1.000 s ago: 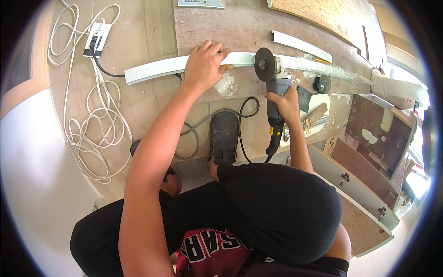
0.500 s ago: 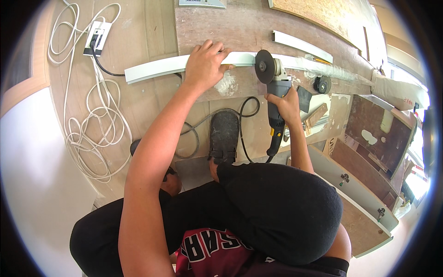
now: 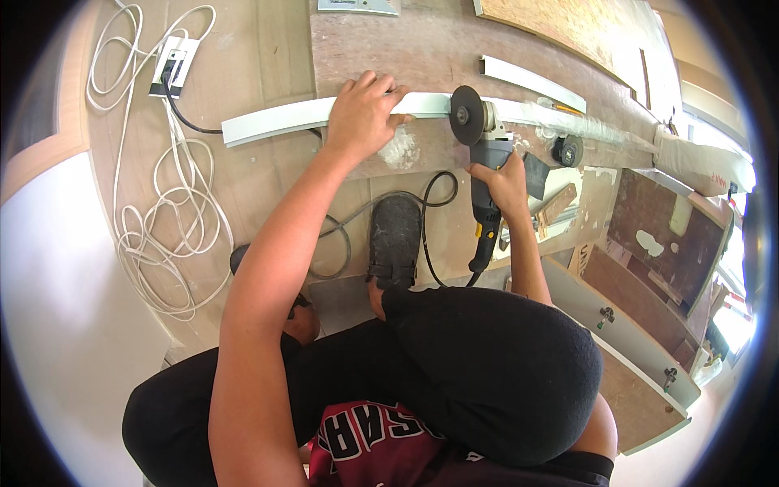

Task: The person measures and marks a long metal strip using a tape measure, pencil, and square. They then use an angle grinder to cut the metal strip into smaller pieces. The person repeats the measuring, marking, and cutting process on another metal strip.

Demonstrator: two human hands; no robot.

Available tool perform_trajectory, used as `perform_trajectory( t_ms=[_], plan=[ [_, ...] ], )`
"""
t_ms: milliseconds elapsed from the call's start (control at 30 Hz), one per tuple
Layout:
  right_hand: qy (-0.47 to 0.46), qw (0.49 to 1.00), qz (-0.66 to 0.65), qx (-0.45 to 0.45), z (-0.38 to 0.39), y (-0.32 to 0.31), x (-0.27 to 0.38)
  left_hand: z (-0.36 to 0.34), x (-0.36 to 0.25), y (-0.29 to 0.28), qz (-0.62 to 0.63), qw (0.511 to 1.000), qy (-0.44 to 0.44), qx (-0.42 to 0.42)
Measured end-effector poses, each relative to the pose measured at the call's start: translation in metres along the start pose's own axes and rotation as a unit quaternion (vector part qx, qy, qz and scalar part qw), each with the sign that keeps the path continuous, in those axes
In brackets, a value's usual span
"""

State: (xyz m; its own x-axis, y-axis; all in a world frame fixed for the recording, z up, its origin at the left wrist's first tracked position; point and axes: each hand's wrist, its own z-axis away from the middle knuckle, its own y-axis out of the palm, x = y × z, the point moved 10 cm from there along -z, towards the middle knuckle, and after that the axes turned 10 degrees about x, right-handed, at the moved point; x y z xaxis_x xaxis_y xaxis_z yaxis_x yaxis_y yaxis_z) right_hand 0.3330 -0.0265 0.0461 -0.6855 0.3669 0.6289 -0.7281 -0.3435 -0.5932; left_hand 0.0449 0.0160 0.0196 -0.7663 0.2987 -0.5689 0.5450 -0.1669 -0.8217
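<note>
My left hand (image 3: pixel 363 115) is closed over a long white profile strip (image 3: pixel 280 119), pressing it on a dusty brown board (image 3: pixel 438 154). Its left end juts past the board's edge. In my right hand (image 3: pixel 507 183) is a grey and black angle grinder (image 3: pixel 490 166), gripped around its body and held upright in view. The dark cutting disc (image 3: pixel 466 116) stands across the strip, right of my left hand; whether it touches or spins I cannot tell. Beyond the grinder the strip carries on to the right, partly under clear plastic wrap (image 3: pixel 568 122).
A shorter white profile piece (image 3: pixel 531 81) lies farther back. Near the grinder sit a black tape measure (image 3: pixel 567 149) and a pencil (image 3: pixel 560 105). A white power strip (image 3: pixel 175 66) and coiled white cable (image 3: pixel 174 211) lie left. The grinder's black cord (image 3: pixel 430 219) loops by my shoe (image 3: pixel 394 235).
Hardly anything differs. The whole view has shifted a few pixels; both hands keep their grip and place.
</note>
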Motion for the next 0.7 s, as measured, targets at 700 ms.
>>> perform_trajectory(
  t_ms=[700],
  plan=[
    [0.025,0.999,0.005,0.022,0.009,0.004,-0.007,0.001,-0.001,0.0,-0.008,1.0,0.0,0.007]
  ],
)
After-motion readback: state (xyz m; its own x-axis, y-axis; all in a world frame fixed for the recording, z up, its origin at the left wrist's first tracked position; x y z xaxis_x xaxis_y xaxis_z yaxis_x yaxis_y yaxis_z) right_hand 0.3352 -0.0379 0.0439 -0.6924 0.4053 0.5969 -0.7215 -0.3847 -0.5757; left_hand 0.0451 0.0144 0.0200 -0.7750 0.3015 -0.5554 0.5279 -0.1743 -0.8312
